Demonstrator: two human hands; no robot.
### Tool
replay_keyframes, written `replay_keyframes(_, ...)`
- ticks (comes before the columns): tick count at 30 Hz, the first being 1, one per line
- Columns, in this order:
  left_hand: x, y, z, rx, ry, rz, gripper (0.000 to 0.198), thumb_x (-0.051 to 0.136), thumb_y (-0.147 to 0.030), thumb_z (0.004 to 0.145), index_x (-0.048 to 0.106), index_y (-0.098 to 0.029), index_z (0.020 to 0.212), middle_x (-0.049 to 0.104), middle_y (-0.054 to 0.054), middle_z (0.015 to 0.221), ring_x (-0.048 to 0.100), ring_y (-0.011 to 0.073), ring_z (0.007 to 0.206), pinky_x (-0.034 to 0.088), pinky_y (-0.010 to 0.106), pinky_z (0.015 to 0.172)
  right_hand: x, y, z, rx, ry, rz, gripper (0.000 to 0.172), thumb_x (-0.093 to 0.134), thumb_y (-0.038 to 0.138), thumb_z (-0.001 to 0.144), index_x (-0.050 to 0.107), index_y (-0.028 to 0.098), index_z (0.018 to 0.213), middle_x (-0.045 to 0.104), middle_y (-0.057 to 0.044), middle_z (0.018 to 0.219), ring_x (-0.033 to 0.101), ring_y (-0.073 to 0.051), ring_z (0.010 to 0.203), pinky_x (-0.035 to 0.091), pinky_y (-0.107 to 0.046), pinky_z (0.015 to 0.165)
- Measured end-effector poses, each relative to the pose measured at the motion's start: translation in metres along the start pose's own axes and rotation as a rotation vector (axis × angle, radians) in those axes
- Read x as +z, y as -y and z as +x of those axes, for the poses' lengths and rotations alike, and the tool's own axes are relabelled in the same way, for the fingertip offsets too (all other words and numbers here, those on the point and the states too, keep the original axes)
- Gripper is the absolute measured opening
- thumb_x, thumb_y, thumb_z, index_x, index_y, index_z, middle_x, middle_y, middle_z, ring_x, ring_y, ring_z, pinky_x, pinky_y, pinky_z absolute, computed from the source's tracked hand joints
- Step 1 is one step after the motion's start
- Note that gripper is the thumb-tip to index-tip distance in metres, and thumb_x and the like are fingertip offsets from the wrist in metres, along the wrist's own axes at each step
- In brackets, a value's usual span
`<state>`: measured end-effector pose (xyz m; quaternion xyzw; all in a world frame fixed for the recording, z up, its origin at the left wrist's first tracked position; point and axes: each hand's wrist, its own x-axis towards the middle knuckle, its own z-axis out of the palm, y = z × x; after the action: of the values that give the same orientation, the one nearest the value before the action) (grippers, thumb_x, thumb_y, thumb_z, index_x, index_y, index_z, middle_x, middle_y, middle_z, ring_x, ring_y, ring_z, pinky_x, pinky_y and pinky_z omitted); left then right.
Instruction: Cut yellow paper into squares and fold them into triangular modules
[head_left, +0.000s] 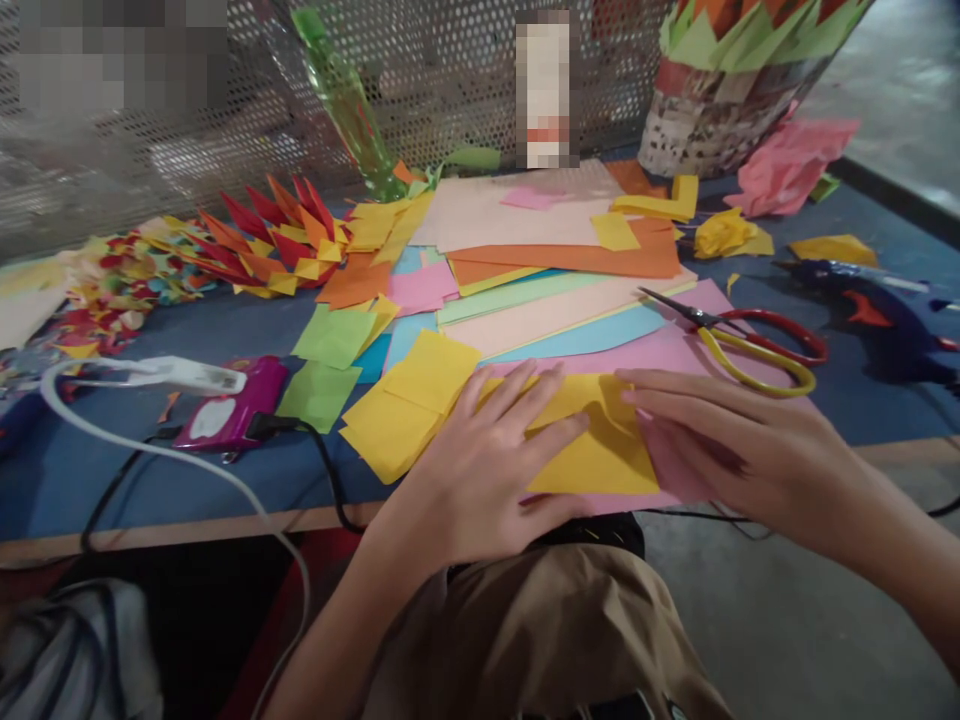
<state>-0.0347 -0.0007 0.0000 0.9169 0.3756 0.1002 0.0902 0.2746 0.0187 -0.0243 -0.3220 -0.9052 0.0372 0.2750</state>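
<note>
A yellow sheet of paper (600,455) lies in front of me on top of a larger pink sheet (697,450). My left hand (502,450) rests flat across its left part with the fingers spread. At its upper right corner, my right hand (712,430) holds the edge between fingers that are pressed together; the thumb is hidden. Left of the left hand are several smaller yellow paper pieces (405,410), overlapping. Scissors (735,335) with one red and one yellow handle lie just beyond my right hand, their blades slightly apart.
Coloured sheets (547,315) are piled behind the hands. A purple power adapter (232,405) with cables sits left. A dark blue glue gun (862,310) lies right. Along the mesh panel (450,90) stand a green bottle (349,105), a red-orange paper ornament (277,240) and a paper-covered basket (720,110).
</note>
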Motion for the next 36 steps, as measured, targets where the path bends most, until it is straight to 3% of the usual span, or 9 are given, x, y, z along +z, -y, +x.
replay_keyframes(4,-0.022,0.015,-0.012,-0.021,-0.054,-0.113,0.09,0.061,-0.08,0.101,0.04,-0.029,0.172,0.023,0.012,0.188,0.024,0.0387,0.174,0.021,0.068,0.141,-0.007,-0.008,0.011,0.072,0.128,0.095,0.067,0.061,0.018,0.104,0.05,0.037,0.167,0.066,-0.004,0.162,0.07,-0.027,0.142,0.064,-0.042,0.112)
replay_keyframes(8,-0.042,0.039,-0.032,-0.171,-0.341,-0.135,0.055,0.05,-0.037,0.116,0.045,-0.03,0.17,0.047,0.008,0.179,0.044,0.0321,0.166,0.035,0.055,0.138,-0.006,-0.021,0.032,0.259,0.157,0.247,0.064,0.065,0.033,0.104,0.053,0.039,0.166,0.082,-0.005,0.131,0.082,-0.029,0.112,0.069,-0.042,0.09)
replay_keyframes(11,-0.037,0.049,-0.037,-0.252,-0.444,-0.181,0.048,0.048,-0.024,0.113,0.058,-0.028,0.16,0.066,0.006,0.162,0.062,0.0276,0.151,0.05,0.046,0.128,0.0,-0.027,0.054,0.354,0.136,0.405,0.05,0.062,0.044,0.106,0.062,0.032,0.154,0.082,-0.006,0.129,0.082,-0.027,0.11,0.068,-0.04,0.09)
replay_keyframes(15,-0.019,0.046,-0.024,-0.254,-0.579,-0.205,0.04,0.045,-0.024,0.116,0.061,-0.023,0.152,0.073,0.01,0.15,0.072,0.0239,0.136,0.059,0.038,0.115,0.007,-0.025,0.075,0.447,0.155,0.512,0.044,0.066,0.055,0.102,0.073,0.028,0.135,0.083,-0.008,0.121,0.081,-0.029,0.11,0.068,-0.041,0.089)
replay_keyframes(20,-0.017,0.041,-0.003,-0.27,-0.764,-0.087,0.031,0.051,-0.024,0.116,0.068,-0.023,0.141,0.076,0.009,0.14,0.07,0.024,0.134,0.055,0.04,0.118,0.016,-0.017,0.095,0.527,0.107,0.587,0.046,0.076,0.058,0.094,0.075,0.026,0.128,0.083,-0.007,0.103,0.078,-0.025,0.086,0.063,-0.038,0.073)
replay_keyframes(26,-0.016,0.041,-0.008,-0.212,-1.202,-0.523,0.052,0.079,-0.039,0.102,0.061,-0.037,0.151,0.052,0.003,0.168,0.043,0.0287,0.165,0.041,0.047,0.135,0.015,-0.005,0.11,0.545,-0.053,0.734,0.033,0.074,0.053,0.1,0.073,0.023,0.087,0.067,-0.002,0.077,0.061,-0.014,0.064,0.048,-0.028,0.056)
replay_keyframes(28,-0.016,0.039,-0.014,-0.32,-1.146,-0.722,0.056,0.081,-0.045,0.1,0.06,-0.04,0.152,0.054,0.002,0.168,0.048,0.0288,0.161,0.044,0.048,0.133,0.007,0.001,0.108,0.562,-0.136,0.76,0.029,0.075,0.047,0.101,0.07,0.023,0.086,0.062,0.0,0.073,0.056,-0.012,0.06,0.044,-0.027,0.054)
replay_keyframes(32,-0.014,0.032,-0.014,-0.467,-0.746,-1.0,0.042,0.077,-0.048,0.103,0.072,-0.027,0.138,0.082,0.01,0.129,0.079,0.0307,0.122,0.067,0.045,0.104,-0.003,0.007,0.102,0.603,-0.261,0.799,0.025,0.078,0.041,0.1,0.068,0.023,0.085,0.058,0.003,0.069,0.049,-0.009,0.056,0.041,-0.024,0.052)
replay_keyframes(36,-0.011,0.026,-0.005,-0.523,-0.688,-1.157,0.036,0.085,-0.036,0.096,0.076,-0.023,0.128,0.086,0.006,0.119,0.082,0.0242,0.113,0.067,0.033,0.096,-0.003,0.006,0.097,0.634,-0.287,0.831,0.027,0.078,0.05,0.099,0.072,0.025,0.091,0.062,0.0,0.077,0.052,-0.011,0.059,0.042,-0.025,0.05)
